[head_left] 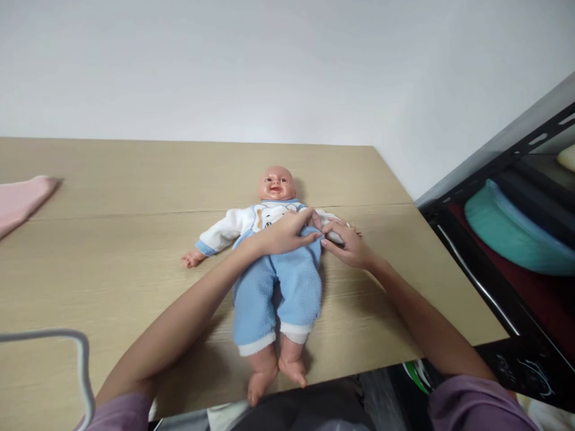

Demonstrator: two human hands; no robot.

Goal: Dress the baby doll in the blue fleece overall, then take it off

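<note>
Both hands are together at the right side of the waist of the pants (299, 290), the left hand (290, 232) across the belly and the right hand (354, 245) opposite; their fingertips seem to pinch the blue cloth. Leftmost, a pink cloth (22, 200) lies on the desk (135, 179), with a grey tube (81, 344) nearer the front. Then comes the doll (274, 266), face up, head toward the far edge, feet at the near edge. It is probably light, firm and slightly slippery where bare, soft where clothed; the clothed trunk should give the surest hold. Past the right edge, a rack (478, 281) carries a teal cushion (512, 230). Count: one doll, one pair of pants, one white top (228, 228), one pink cloth, one tube, one teal cushion.
</note>
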